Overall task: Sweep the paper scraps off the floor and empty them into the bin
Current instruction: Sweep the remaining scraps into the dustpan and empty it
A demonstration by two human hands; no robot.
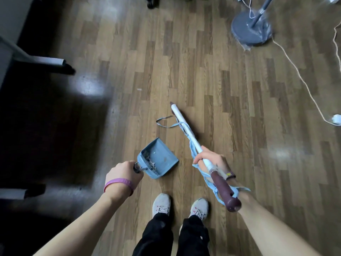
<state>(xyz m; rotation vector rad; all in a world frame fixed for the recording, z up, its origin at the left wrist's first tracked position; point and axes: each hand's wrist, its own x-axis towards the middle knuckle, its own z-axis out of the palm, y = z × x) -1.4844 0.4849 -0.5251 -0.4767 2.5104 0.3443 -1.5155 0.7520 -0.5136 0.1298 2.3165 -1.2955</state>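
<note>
My left hand grips the handle of a blue-grey dustpan, which hangs low over the wood floor with several paper scraps lying in its back part. My right hand is wrapped round the white shaft of a broom; its maroon grip end points back toward me and pale blue ribbon trails along the shaft. The broom's far end sits near the floor ahead of me, and its bristles are hidden. One tiny scrap lies on the floor further ahead. No bin is in view.
A standing fan's round grey base is at the upper right, with a white cord running to a plug. Dark desk legs and shadow fill the left side. My two shoes stand below.
</note>
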